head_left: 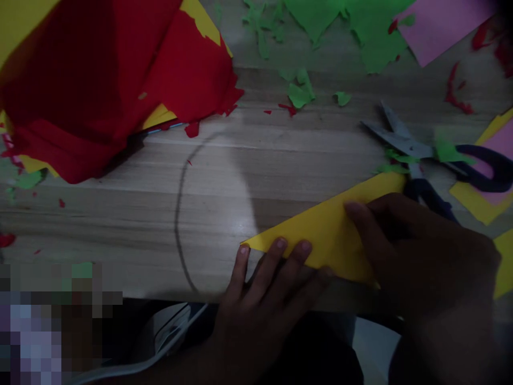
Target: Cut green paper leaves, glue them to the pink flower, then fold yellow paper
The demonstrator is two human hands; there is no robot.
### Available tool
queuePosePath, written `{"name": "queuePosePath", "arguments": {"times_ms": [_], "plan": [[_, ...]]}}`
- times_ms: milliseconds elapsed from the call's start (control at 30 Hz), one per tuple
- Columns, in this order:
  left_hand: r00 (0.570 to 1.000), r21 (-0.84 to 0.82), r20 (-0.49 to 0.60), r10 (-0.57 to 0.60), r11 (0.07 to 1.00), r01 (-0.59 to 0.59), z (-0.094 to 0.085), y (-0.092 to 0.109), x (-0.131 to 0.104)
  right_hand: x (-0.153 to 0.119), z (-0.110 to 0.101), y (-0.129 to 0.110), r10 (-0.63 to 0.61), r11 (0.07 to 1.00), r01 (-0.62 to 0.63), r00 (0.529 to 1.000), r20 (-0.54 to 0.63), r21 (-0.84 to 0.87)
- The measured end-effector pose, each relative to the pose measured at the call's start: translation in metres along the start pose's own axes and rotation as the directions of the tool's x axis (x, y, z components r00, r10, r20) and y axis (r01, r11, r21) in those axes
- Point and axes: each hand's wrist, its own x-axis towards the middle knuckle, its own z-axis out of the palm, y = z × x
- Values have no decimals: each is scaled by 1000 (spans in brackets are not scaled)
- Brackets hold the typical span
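A folded piece of yellow paper lies near the table's front edge, its narrow tip pointing left. My left hand rests along its lower edge, fingers spread, with the fingertips on the paper. My right hand is closed at the paper's right end; its thumb presses on the top face and the other fingers curl, partly hidden. Just beyond that hand lie scissors with dark handles, blades apart and pointing up and left, with green scraps on them.
Red paper is heaped over yellow sheets at the upper left. Torn green paper and a pink sheet lie at the back. Yellow and pink pieces sit at the right edge. A dark curved line crosses the wooden table.
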Motion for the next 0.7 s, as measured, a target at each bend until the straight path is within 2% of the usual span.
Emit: {"name": "queuePosePath", "arguments": {"times_ms": [133, 233, 500, 700], "plan": [[1000, -11, -3, -3, 1000, 3, -1, 0, 1, 0, -7, -10, 111, 994, -110, 990, 83, -17], [1000, -10, 5, -14, 1000, 14, -1, 0, -1, 0, -9, -13, 138, 990, -139, 984, 111, -1], [994, -28, 19, -109, 994, 110, -9, -15, -20, 1, -2, -4, 61, 998, -62, 997, 40, 32], [981, 26, -112, -161, 986, 164, -3, -15, -15, 1, -3, -5, 114, 992, -118, 991, 64, 50]]}}
